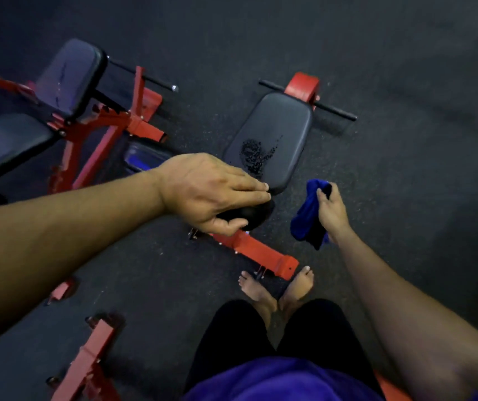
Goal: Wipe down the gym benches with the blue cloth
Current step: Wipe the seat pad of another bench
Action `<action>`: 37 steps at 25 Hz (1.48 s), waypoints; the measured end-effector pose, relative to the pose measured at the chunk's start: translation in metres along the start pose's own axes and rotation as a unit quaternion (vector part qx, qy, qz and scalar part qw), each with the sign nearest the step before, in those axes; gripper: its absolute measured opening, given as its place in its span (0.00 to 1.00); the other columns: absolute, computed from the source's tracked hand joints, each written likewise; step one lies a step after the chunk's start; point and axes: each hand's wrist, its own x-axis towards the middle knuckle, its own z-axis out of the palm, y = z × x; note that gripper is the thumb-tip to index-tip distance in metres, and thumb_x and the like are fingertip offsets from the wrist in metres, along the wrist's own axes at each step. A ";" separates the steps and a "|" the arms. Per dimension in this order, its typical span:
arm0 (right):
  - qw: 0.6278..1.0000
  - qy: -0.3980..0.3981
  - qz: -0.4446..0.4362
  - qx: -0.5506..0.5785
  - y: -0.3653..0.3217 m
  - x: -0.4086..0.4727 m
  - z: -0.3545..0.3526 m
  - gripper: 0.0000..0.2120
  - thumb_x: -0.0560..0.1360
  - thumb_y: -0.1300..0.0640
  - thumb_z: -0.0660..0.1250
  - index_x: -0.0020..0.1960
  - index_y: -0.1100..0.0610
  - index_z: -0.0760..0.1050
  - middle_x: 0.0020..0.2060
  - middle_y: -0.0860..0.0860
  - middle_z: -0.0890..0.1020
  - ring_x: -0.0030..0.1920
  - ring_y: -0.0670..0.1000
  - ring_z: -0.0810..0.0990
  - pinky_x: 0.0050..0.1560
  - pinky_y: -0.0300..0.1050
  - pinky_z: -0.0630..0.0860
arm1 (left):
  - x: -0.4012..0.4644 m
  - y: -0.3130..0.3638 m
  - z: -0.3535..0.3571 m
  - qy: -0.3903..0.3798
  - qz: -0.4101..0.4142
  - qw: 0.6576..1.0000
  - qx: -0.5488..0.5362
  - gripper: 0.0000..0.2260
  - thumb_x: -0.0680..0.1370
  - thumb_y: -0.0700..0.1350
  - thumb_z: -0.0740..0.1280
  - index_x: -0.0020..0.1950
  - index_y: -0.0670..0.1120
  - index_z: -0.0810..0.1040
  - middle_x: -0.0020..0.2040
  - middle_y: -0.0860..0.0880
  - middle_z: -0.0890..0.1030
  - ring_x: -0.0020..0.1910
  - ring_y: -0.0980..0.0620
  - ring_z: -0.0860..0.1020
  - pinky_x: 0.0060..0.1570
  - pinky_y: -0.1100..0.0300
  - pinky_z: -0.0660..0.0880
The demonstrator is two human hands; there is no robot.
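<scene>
Near centre, head view: bench pad [269,140] wet, not yet wiped.
Left hand [211,195] curls over a small black rounded pad [249,217], fingers bent, thumb beneath. Right hand [332,212] pinches the blue cloth [307,218], which hangs bunched just right of the bench pad, not touching it. Advise spreading the cloth flat and wiping the droplets [253,157] in overlapping passes.

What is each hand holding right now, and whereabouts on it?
The right hand grips the blue cloth near its upper end, the rest hanging down. The left hand grips a small black pad at the near end of the bench.
</scene>
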 end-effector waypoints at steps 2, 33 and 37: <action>1.000 -0.005 0.001 -0.019 -0.011 -0.022 -0.016 0.14 0.84 0.51 0.55 0.68 0.52 0.67 0.56 0.52 0.76 0.54 0.52 0.75 0.52 0.46 0.67 | -0.001 0.006 0.001 0.043 -0.032 0.998 0.031 0.23 0.80 0.56 0.60 0.64 0.41 0.81 0.58 0.43 0.84 0.51 0.42 0.85 0.40 0.48 0.83; 0.882 -0.393 -0.047 -0.254 -0.086 0.161 0.165 0.17 0.84 0.51 0.54 0.71 0.54 0.65 0.64 0.65 0.76 0.63 0.65 0.75 0.62 0.53 0.69 | 0.027 0.026 -0.008 -0.080 -0.530 0.843 -0.047 0.24 0.79 0.54 0.57 0.69 0.46 0.80 0.72 0.48 0.77 0.72 0.48 0.74 0.74 0.44 0.64; 0.843 -0.464 -0.067 -0.265 -0.088 0.178 0.210 0.17 0.84 0.51 0.55 0.71 0.54 0.66 0.66 0.62 0.75 0.66 0.62 0.73 0.65 0.51 0.68 | 0.026 0.020 -0.006 -0.085 -0.499 0.861 -0.048 0.24 0.79 0.53 0.57 0.71 0.47 0.79 0.73 0.48 0.76 0.74 0.49 0.72 0.74 0.41 0.65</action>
